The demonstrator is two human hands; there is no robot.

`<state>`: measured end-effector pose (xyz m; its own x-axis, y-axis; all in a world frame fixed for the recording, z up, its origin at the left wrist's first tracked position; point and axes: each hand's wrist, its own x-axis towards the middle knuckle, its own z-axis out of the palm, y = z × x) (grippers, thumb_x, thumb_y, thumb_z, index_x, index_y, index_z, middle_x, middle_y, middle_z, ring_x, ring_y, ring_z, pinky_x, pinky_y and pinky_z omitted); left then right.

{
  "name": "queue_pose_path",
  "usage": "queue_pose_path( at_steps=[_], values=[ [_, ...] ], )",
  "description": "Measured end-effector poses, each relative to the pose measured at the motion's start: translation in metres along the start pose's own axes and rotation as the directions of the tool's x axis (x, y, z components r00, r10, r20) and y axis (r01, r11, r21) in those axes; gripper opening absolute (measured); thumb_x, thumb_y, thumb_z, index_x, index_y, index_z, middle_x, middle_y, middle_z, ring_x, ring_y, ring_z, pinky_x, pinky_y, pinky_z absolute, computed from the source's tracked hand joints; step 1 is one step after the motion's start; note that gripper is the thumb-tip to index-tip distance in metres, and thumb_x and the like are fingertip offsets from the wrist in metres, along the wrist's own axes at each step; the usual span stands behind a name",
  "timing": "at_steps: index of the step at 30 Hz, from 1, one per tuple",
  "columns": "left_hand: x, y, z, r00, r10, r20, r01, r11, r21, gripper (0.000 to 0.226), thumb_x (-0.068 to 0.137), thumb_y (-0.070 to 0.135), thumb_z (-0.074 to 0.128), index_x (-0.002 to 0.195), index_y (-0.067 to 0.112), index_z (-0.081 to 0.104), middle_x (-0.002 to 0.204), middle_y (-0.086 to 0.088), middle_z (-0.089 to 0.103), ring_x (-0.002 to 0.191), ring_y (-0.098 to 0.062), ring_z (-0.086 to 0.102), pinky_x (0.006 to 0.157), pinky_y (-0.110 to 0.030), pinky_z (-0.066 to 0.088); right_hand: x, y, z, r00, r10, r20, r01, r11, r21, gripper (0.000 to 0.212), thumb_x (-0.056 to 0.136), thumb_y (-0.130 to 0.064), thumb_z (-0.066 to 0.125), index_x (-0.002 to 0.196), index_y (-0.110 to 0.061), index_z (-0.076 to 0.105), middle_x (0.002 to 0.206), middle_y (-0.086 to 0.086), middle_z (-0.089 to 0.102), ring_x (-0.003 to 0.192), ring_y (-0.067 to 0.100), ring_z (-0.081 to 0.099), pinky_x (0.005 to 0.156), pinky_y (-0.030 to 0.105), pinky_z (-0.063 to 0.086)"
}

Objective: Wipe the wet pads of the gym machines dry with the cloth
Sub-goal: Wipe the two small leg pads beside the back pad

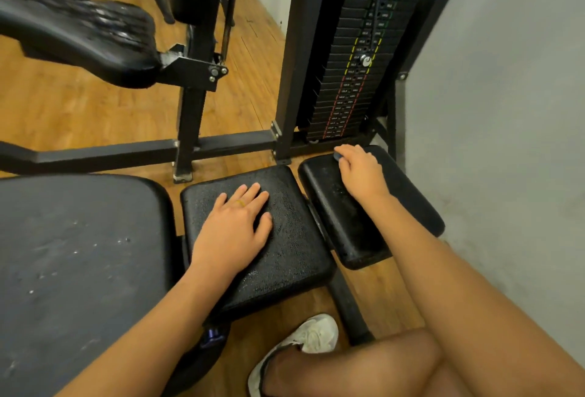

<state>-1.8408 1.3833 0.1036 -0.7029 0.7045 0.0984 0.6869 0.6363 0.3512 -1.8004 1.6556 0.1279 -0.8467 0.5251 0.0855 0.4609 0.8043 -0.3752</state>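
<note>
Two small black pads lie side by side low in front of me. My left hand (235, 222) rests flat with straight fingers on the middle pad (285, 254), whose surface is beaded with droplets. My right hand (361, 172) lies on the far end of the right pad (342, 216), fingers curled over a small dark grey cloth (337, 156) of which only a corner shows. A large black seat pad (79, 254) with a few drops sits at the left.
A weight stack (351, 67) in a black frame stands just behind the right pad, against a grey wall (493, 112). Another padded seat (79, 32) and steel frame bars (190, 112) rise at the upper left. My knee and white shoe (304, 343) are below.
</note>
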Motion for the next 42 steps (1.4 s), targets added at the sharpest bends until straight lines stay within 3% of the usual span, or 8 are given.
queue_pose_path(
  at_steps=[4, 10, 12, 15, 23, 31, 37, 42],
  values=[
    [-0.002, -0.001, 0.003, 1.000, -0.012, 0.004, 0.012, 1.000, -0.004, 0.052, 0.102, 0.041, 0.037, 0.152, 0.025, 0.037, 0.160, 0.004, 0.029, 0.150, -0.016, 0.021, 0.123, -0.041, 0.015, -0.038, 0.009, -0.006, 0.995, -0.068, 0.076, 0.067, 0.998, 0.012, 0.040, 0.104, -0.018, 0.040, 0.143, -0.022, 0.048, 0.152, -0.003, 0.040, 0.145, 0.020, 0.026, 0.118, 0.040, 0.019],
    [-0.002, -0.002, 0.005, 1.000, -0.010, -0.017, 0.010, 1.000, -0.002, 0.052, 0.102, 0.043, 0.035, 0.150, 0.024, 0.040, 0.159, 0.004, 0.031, 0.149, -0.016, 0.024, 0.122, -0.040, 0.015, -0.117, 0.027, -0.020, 0.995, -0.081, 0.063, 0.080, 0.997, 0.018, 0.039, 0.103, -0.023, 0.043, 0.141, -0.029, 0.049, 0.149, -0.014, 0.042, 0.145, 0.009, 0.025, 0.118, 0.032, 0.016],
    [-0.001, -0.002, 0.006, 0.999, -0.018, -0.032, 0.018, 1.000, -0.003, 0.053, 0.100, 0.044, 0.034, 0.148, 0.024, 0.044, 0.157, 0.004, 0.035, 0.148, -0.016, 0.027, 0.121, -0.041, 0.018, -0.110, 0.029, -0.020, 0.992, -0.099, 0.073, 0.098, 0.995, 0.026, 0.038, 0.103, -0.022, 0.044, 0.140, -0.028, 0.050, 0.148, -0.012, 0.043, 0.144, 0.010, 0.026, 0.117, 0.030, 0.015],
    [0.002, 0.001, 0.006, 0.998, -0.034, -0.047, 0.034, 0.999, -0.010, 0.049, 0.101, 0.039, 0.040, 0.146, 0.023, 0.047, 0.156, 0.002, 0.038, 0.147, -0.018, 0.030, 0.120, -0.041, 0.020, -0.073, 0.024, -0.012, 0.989, -0.127, 0.076, 0.125, 0.992, 0.031, 0.039, 0.103, -0.019, 0.042, 0.141, -0.024, 0.049, 0.151, -0.007, 0.042, 0.146, 0.017, 0.025, 0.118, 0.037, 0.017],
    [-0.003, 0.002, 0.002, 0.999, -0.033, -0.035, 0.032, 0.999, -0.024, 0.050, 0.102, 0.040, 0.037, 0.148, 0.023, 0.044, 0.157, 0.003, 0.037, 0.147, -0.016, 0.028, 0.120, -0.038, 0.016, -0.021, -0.001, -0.006, 0.994, -0.061, 0.088, 0.057, 0.997, 0.047, 0.040, 0.104, -0.016, 0.038, 0.143, -0.021, 0.048, 0.153, -0.002, 0.038, 0.146, 0.026, 0.023, 0.116, 0.044, 0.020],
    [0.002, 0.001, 0.005, 0.997, -0.033, -0.064, 0.032, 0.999, -0.011, 0.047, 0.101, 0.036, 0.044, 0.146, 0.021, 0.048, 0.155, 0.002, 0.041, 0.146, -0.017, 0.031, 0.120, -0.040, 0.021, -0.118, 0.033, -0.020, 0.977, -0.180, 0.114, 0.167, 0.979, 0.121, 0.038, 0.101, -0.019, 0.048, 0.138, -0.028, 0.053, 0.146, -0.014, 0.043, 0.141, 0.003, 0.024, 0.119, 0.031, 0.018],
    [0.001, 0.003, 0.004, 0.997, -0.028, -0.079, 0.027, 1.000, -0.007, 0.047, 0.101, 0.035, 0.046, 0.145, 0.020, 0.049, 0.154, 0.001, 0.042, 0.145, -0.018, 0.034, 0.119, -0.040, 0.022, -0.044, 0.006, -0.002, 0.979, -0.166, 0.115, 0.161, 0.986, 0.052, 0.039, 0.104, -0.016, 0.041, 0.141, -0.022, 0.050, 0.152, -0.005, 0.039, 0.146, 0.020, 0.023, 0.119, 0.041, 0.018],
    [-0.002, 0.005, 0.000, 0.998, -0.031, -0.057, 0.030, 0.999, -0.014, 0.048, 0.102, 0.034, 0.044, 0.147, 0.020, 0.046, 0.155, 0.001, 0.039, 0.146, -0.017, 0.031, 0.120, -0.039, 0.019, -0.007, -0.018, 0.010, 0.981, -0.142, 0.130, 0.138, 0.990, 0.039, 0.039, 0.104, -0.015, 0.038, 0.142, -0.020, 0.048, 0.154, -0.003, 0.037, 0.147, 0.023, 0.021, 0.115, 0.043, 0.019]
  ],
)
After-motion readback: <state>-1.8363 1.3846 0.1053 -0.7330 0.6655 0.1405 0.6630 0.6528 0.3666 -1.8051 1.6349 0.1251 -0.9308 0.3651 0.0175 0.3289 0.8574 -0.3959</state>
